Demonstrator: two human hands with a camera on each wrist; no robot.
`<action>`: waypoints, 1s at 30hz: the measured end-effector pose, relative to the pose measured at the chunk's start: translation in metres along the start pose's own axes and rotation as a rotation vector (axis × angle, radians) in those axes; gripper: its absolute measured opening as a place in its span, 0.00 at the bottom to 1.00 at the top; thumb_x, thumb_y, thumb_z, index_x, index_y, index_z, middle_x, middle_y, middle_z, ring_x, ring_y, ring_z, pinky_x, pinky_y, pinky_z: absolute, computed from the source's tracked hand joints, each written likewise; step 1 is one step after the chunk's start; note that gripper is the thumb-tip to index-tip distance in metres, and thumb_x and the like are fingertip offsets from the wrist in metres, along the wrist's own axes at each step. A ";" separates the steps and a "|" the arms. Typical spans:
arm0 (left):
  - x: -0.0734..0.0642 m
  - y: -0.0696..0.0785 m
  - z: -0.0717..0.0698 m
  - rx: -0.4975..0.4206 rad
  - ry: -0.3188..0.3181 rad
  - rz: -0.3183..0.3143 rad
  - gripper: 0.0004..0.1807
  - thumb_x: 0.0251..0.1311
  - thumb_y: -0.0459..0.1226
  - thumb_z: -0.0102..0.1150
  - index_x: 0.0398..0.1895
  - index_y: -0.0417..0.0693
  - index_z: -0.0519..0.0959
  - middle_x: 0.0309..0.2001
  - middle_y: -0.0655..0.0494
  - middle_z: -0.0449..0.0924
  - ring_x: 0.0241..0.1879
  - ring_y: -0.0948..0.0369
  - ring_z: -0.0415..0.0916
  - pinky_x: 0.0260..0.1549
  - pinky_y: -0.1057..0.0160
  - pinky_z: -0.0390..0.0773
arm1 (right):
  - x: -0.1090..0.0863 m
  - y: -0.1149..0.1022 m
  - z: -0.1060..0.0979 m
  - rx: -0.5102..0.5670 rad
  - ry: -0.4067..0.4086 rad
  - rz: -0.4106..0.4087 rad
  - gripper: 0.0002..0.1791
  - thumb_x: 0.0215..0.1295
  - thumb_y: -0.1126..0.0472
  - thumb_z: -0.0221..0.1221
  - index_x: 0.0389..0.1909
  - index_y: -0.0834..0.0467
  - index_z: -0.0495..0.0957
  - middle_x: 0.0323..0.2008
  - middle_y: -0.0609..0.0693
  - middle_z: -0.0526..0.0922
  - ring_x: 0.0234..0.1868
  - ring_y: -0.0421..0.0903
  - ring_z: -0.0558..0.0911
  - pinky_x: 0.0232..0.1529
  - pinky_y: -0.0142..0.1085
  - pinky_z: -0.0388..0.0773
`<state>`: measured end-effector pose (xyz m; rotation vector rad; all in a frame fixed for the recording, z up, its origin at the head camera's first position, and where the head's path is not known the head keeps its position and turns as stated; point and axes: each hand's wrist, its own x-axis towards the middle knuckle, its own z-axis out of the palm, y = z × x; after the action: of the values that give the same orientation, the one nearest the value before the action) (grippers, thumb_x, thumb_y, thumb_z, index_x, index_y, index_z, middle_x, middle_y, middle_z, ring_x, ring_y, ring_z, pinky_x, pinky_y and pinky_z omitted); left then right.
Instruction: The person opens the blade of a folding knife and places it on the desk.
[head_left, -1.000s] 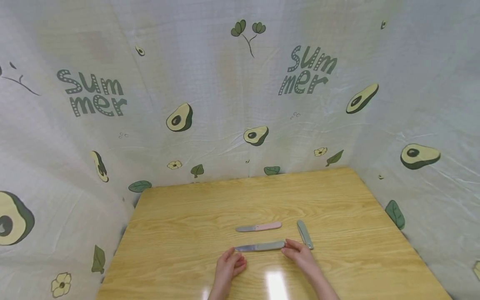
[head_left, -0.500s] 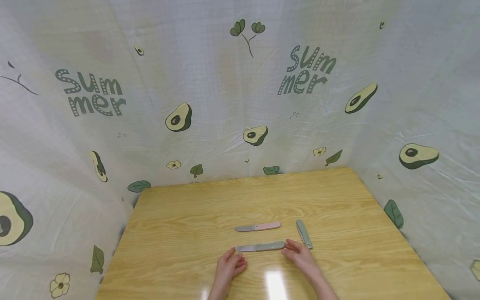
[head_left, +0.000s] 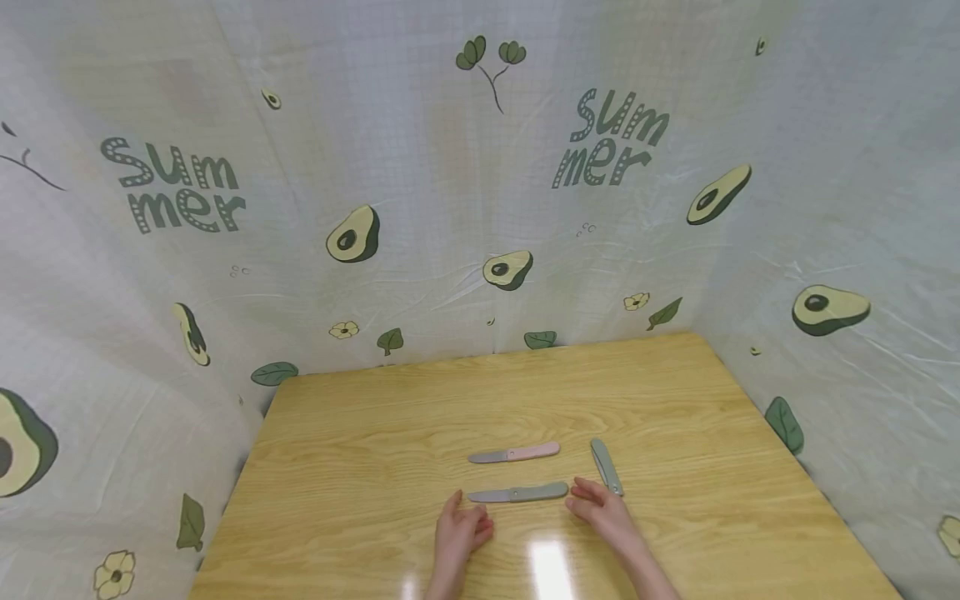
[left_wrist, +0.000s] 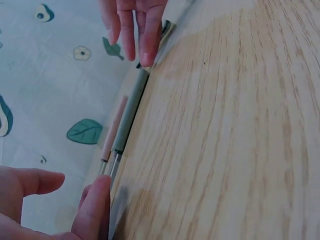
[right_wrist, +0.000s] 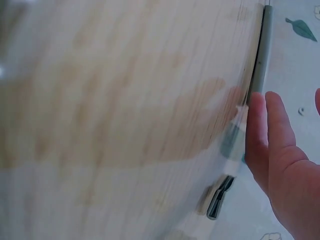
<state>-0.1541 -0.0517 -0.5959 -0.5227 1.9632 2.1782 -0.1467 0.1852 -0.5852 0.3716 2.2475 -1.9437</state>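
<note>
An unfolded knife with a grey-green handle (head_left: 538, 492) lies on the wooden table, its blade pointing left. My left hand (head_left: 459, 531) is beside the blade tip, fingers loosely bent and holding nothing. At the handle's right end is my right hand (head_left: 602, 510), fingers relaxed, with nothing in its grasp. Behind this knife lies a pink-handled knife (head_left: 533, 452), also unfolded with its blade to the left. A folded grey-green knife (head_left: 607, 467) rests just beyond my right hand, which covers part of its near end. In the right wrist view, my right fingertips (right_wrist: 257, 100) are close to the handle end.
The wooden table (head_left: 360, 433) extends around the knives. A white cloth (head_left: 420, 167) printed with avocados, leaves and lettering hangs behind and along both sides. Bright light reflects off the tabletop near the front.
My left index finger has lifted away from the blade tip, and my right fingers have drawn slightly off the handle end. The knives stay in place; the head view shifts slightly.
</note>
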 end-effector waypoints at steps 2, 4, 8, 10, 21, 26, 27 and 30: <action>0.000 0.001 0.003 0.014 0.038 0.025 0.40 0.59 0.27 0.56 0.70 0.24 0.48 0.36 0.41 0.77 0.31 0.58 0.81 0.34 0.59 0.87 | 0.000 0.000 -0.002 0.018 0.004 0.000 0.31 0.63 0.66 0.62 0.63 0.77 0.64 0.56 0.71 0.74 0.54 0.60 0.79 0.53 0.42 0.81; 0.002 0.002 0.007 0.031 0.061 0.052 0.38 0.59 0.28 0.56 0.70 0.26 0.50 0.36 0.41 0.77 0.31 0.57 0.81 0.33 0.58 0.87 | 0.001 -0.002 -0.005 0.035 0.015 0.000 0.31 0.63 0.66 0.62 0.63 0.76 0.65 0.56 0.71 0.74 0.53 0.59 0.79 0.51 0.40 0.82; 0.006 0.008 0.018 0.052 0.052 0.079 0.33 0.60 0.29 0.57 0.67 0.27 0.57 0.35 0.43 0.79 0.33 0.56 0.81 0.34 0.58 0.87 | 0.002 -0.006 -0.017 0.041 0.040 0.006 0.30 0.65 0.64 0.61 0.64 0.73 0.65 0.58 0.69 0.74 0.54 0.56 0.79 0.51 0.37 0.82; 0.008 0.012 0.027 0.050 0.022 0.076 0.31 0.60 0.29 0.58 0.65 0.28 0.60 0.36 0.44 0.80 0.34 0.55 0.81 0.35 0.57 0.86 | 0.003 -0.008 -0.025 0.029 0.056 0.005 0.30 0.66 0.63 0.60 0.65 0.72 0.65 0.59 0.68 0.74 0.54 0.55 0.79 0.52 0.38 0.82; 0.023 0.020 0.080 0.047 -0.234 0.140 0.24 0.62 0.30 0.56 0.59 0.26 0.68 0.41 0.36 0.81 0.42 0.48 0.83 0.42 0.52 0.85 | 0.022 -0.010 -0.062 0.052 0.131 0.017 0.30 0.68 0.64 0.58 0.67 0.72 0.62 0.61 0.70 0.71 0.45 0.37 0.80 0.46 0.24 0.78; 0.036 0.014 0.110 0.040 -0.268 0.134 0.22 0.59 0.29 0.57 0.56 0.28 0.70 0.42 0.37 0.82 0.39 0.53 0.83 0.40 0.56 0.86 | 0.033 -0.006 -0.069 0.028 0.141 0.024 0.30 0.70 0.64 0.57 0.67 0.72 0.61 0.62 0.71 0.69 0.44 0.33 0.79 0.49 0.26 0.79; 0.038 0.012 0.115 0.041 -0.265 0.136 0.21 0.58 0.28 0.57 0.55 0.28 0.71 0.41 0.38 0.82 0.39 0.54 0.83 0.39 0.57 0.86 | 0.035 -0.005 -0.070 0.026 0.148 0.024 0.30 0.69 0.64 0.57 0.67 0.73 0.62 0.61 0.71 0.70 0.42 0.31 0.78 0.48 0.26 0.79; 0.044 0.004 0.131 0.039 -0.254 0.148 0.20 0.55 0.26 0.56 0.53 0.27 0.72 0.36 0.43 0.83 0.36 0.56 0.82 0.36 0.59 0.86 | 0.040 -0.002 -0.070 0.018 0.159 0.011 0.30 0.68 0.63 0.59 0.66 0.73 0.63 0.59 0.70 0.72 0.40 0.29 0.76 0.46 0.26 0.79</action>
<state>-0.2157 0.0723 -0.5981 -0.0895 1.9552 2.1597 -0.1823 0.2580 -0.5839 0.5593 2.3179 -1.9955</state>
